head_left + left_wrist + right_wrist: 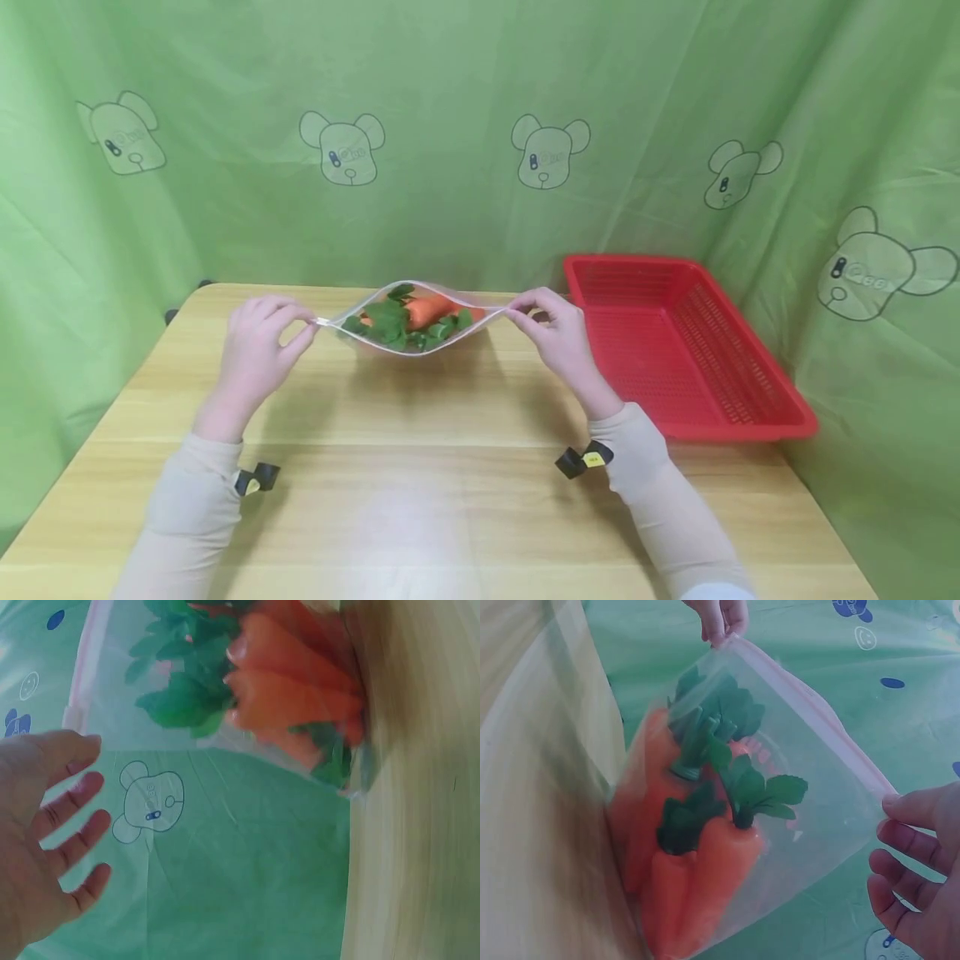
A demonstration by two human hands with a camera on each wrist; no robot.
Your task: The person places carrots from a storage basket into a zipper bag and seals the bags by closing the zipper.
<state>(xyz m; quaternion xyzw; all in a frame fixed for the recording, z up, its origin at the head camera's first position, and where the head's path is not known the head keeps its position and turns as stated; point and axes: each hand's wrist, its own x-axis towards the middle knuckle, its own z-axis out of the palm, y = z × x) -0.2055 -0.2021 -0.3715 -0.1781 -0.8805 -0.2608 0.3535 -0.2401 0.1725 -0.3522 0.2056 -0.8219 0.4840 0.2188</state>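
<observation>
A clear zip bag (810,817) stands upright on the wooden table, its mouth spread apart between two hands. Inside it lie several orange carrots (724,859) with green leafy tops (387,321). My left hand (262,337) pinches the left corner of the bag's rim, where a small pale slider (322,322) sits. At the opposite corner, thumb and forefinger of my right hand (551,333) pinch the zip edge. In the right wrist view the carrots rest at the bag's bottom with their leaves towards the mouth.
To the right of the bag, a red plastic basket (750,429) with slotted walls stands on the table (420,500). Behind and at both sides hangs a green curtain (450,217) printed with bear heads. Black camera mounts (572,463) are strapped at both wrists.
</observation>
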